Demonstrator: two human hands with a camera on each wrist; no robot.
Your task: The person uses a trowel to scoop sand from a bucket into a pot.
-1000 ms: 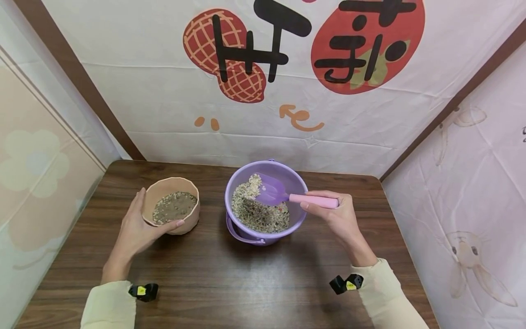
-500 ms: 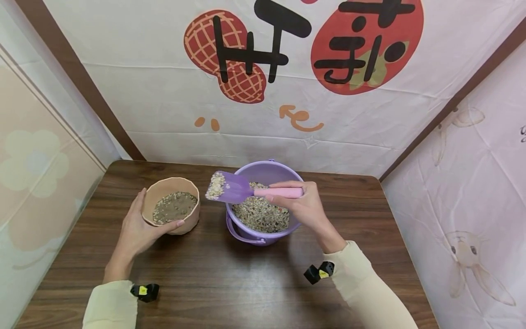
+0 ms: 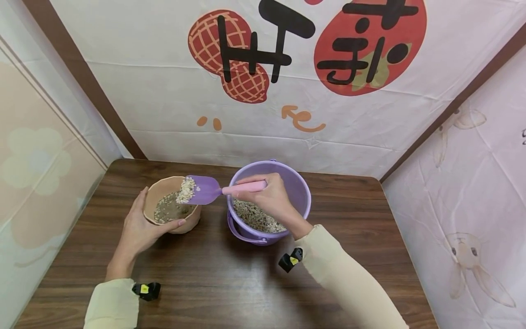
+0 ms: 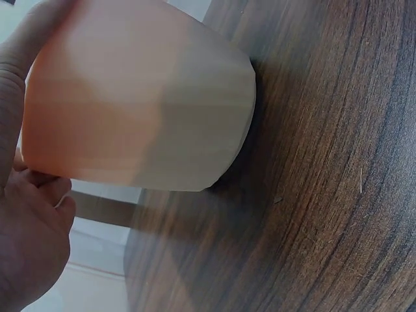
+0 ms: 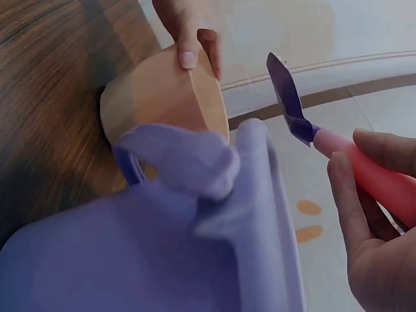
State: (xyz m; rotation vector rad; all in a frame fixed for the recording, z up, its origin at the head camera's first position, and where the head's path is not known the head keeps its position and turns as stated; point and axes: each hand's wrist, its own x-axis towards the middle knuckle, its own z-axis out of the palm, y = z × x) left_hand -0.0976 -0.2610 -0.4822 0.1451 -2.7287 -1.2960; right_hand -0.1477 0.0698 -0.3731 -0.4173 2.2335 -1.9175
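Note:
My left hand [image 3: 141, 226] grips the near left side of a peach-coloured pot [image 3: 193, 224], thumb along its rim. Brown soil mixed with pale grains [image 3: 166, 208] lies inside. In the left wrist view the pot's base [image 4: 227, 143] stands on the table. My right hand [image 3: 265, 194] holds the pink handle [image 3: 245, 187] of a toy shovel with a purple blade [image 3: 207, 189]. Pale gravel [image 3: 186, 191] sits at the blade's tip, which overlaps the pot's right side in the head view. Beneath the right hand is a purple bucket [image 3: 302, 183] part-filled with mixed gravel [image 3: 256, 217], partly hidden by that hand.
The bucket's handle [image 3: 240, 235] hangs down at its near side. Both vessels stand on a dark wood-grain table [image 3: 213, 283]. A printed white cloth [image 3: 172, 109] rises behind the table's back edge, with more cloth at both sides.
My right hand has carried the loaded shovel left, from over the bucket to the pot's right rim. The left hand keeps its grip on the pot, which stays in place.

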